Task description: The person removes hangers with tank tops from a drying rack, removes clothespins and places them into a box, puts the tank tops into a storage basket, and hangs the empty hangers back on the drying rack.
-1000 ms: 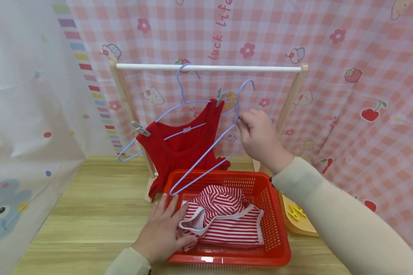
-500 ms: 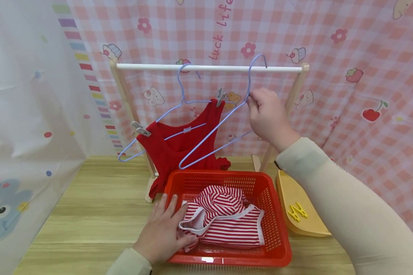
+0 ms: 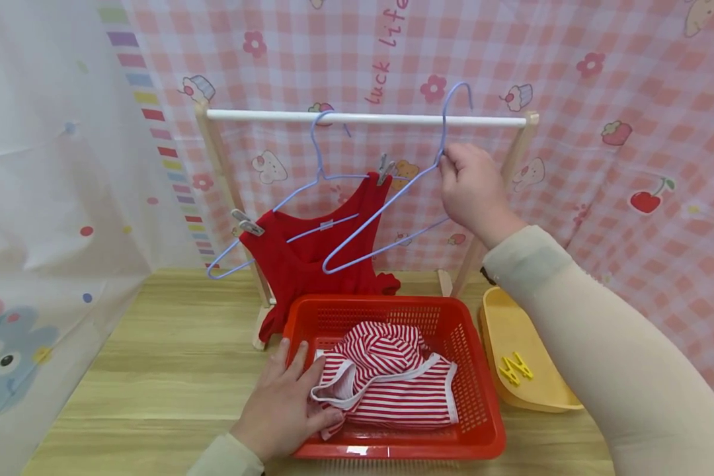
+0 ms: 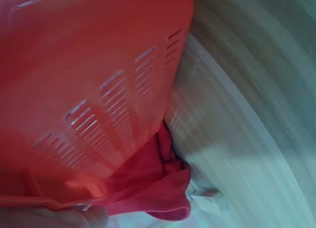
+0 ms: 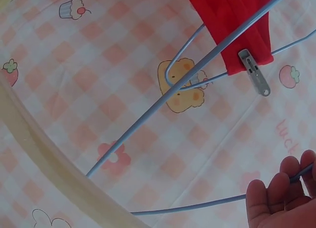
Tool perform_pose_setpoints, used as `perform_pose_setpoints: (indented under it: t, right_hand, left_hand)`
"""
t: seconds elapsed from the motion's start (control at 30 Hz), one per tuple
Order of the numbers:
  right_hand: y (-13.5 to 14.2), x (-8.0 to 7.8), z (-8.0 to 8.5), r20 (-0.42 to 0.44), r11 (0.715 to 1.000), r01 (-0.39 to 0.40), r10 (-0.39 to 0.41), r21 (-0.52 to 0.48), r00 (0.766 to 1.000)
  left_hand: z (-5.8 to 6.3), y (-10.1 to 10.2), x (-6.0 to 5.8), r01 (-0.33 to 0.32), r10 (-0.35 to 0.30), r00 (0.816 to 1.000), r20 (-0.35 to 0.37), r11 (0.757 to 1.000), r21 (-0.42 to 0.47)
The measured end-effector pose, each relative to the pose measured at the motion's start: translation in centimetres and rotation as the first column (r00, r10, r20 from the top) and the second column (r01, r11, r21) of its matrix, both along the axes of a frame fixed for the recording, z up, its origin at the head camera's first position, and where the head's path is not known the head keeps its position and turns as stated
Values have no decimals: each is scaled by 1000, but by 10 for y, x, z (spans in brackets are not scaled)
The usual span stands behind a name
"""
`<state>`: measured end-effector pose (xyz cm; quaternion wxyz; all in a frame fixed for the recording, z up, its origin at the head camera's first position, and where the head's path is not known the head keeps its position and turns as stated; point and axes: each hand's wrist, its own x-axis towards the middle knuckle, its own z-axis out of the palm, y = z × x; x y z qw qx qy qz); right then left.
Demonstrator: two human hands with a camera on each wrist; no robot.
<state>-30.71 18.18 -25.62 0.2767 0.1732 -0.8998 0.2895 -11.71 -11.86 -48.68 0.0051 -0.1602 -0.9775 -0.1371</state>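
Note:
My right hand (image 3: 473, 188) pinches a blue wire hanger (image 3: 443, 129) at its neck. The bare hanger is tilted, its hook a little above the white rod and its lower corner over the red basket's far side. In the right wrist view, my fingers (image 5: 279, 186) are curled at the wire. My left hand (image 3: 285, 403) rests over the left rim of the red plastic basket (image 3: 482, 436), fingers spread and thumb inside by a crumpled red-and-white striped sleeveless top (image 3: 401, 400). The left wrist view shows the basket's slotted wall (image 4: 113, 104) with fingertips at its edge.
A wooden rack with a white rod (image 3: 393, 119) stands behind the basket. From it hangs a red sleeveless garment (image 3: 315, 274) on another blue hanger, held by grey clothespins (image 3: 251, 225). A yellow tray (image 3: 547, 390) with yellow clothespins (image 3: 516, 367) lies at the right.
My right hand has carried the bare hanger up and to the right, from below the rod until its hook stands above it. The left hand stays on the basket rim.

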Motion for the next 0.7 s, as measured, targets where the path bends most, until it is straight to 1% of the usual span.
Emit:
perform_pose_setpoints:
  t: [0.13, 0.37, 0.6, 0.7]
  right_hand:
    - [1, -3, 0, 36, 1000, 21, -22, 9, 999]
    - [3, -6, -6, 66, 1000, 19, -19, 10, 998]
    - [3, -9, -13, 130, 999, 27, -30, 23, 991]
    - [4, -9, -16, 145, 999, 37, -40, 28, 989]
  left_hand:
    - [-1, 1, 1, -5, 5, 1000, -3, 1000, -7]
    - [-4, 2, 0, -7, 7, 1000, -5, 1000, -24]
    - [-4, 2, 0, -10, 10, 1000, -8, 1000, -19]
    - [-3, 2, 0, -11, 10, 1000, -5, 1000, -18]
